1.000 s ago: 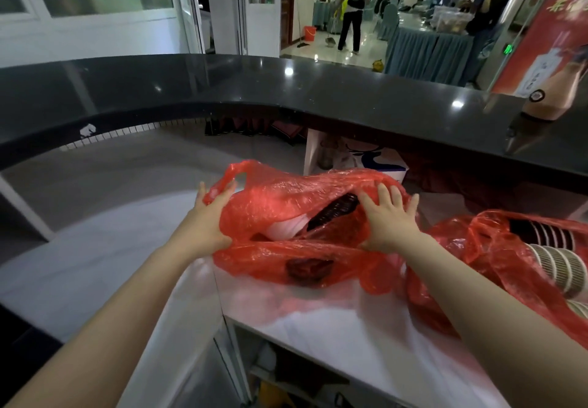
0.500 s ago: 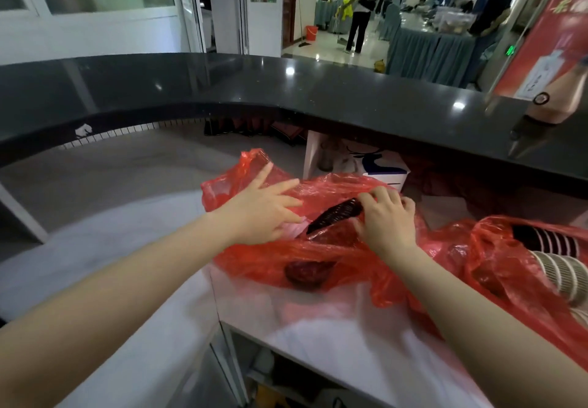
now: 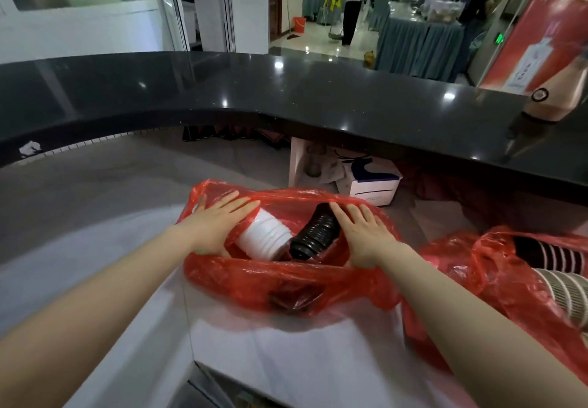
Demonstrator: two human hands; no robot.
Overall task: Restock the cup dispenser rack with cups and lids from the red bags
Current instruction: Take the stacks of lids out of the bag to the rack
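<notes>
The left hand (image 3: 219,224) lies flat, fingers straight, on the left lip of the near bag (image 3: 286,283), and the right hand (image 3: 366,235) lies just as flat on the right lip; the two are well apart, neither curled round anything, and between them the mouth of the bag gapes. That spread looks like the point of the pose: thin red film falls shut on itself unless pressed outward, so the palms pin each side down against the white worktop (image 3: 286,353) to bare what is inside. Between the hands lie two stacks on their sides, a white stack (image 3: 265,237) touching the left fingertips and a black stack (image 3: 315,232) just beside the right fingers, the two leaning together at their near ends (lids by their ribbed look, though I cannot be sure). Something dark shows through the film at the near side of the bag, below the wrists; what it is I cannot tell. To the right of the right forearm a second bag (image 3: 471,267) slumps on the same worktop, with nested cups (image 3: 563,286) showing through its side, set close enough to be taken without a step. The dispenser rack is not in view, so nothing here shows how full it is; I judge the restock barely begun, this being the opening of the bag. Next would likely come a grasp of one stack, and the loose film may cling and drag along as it lifts. Beyond the fingertips runs a dark counter (image 3: 286,95).
</notes>
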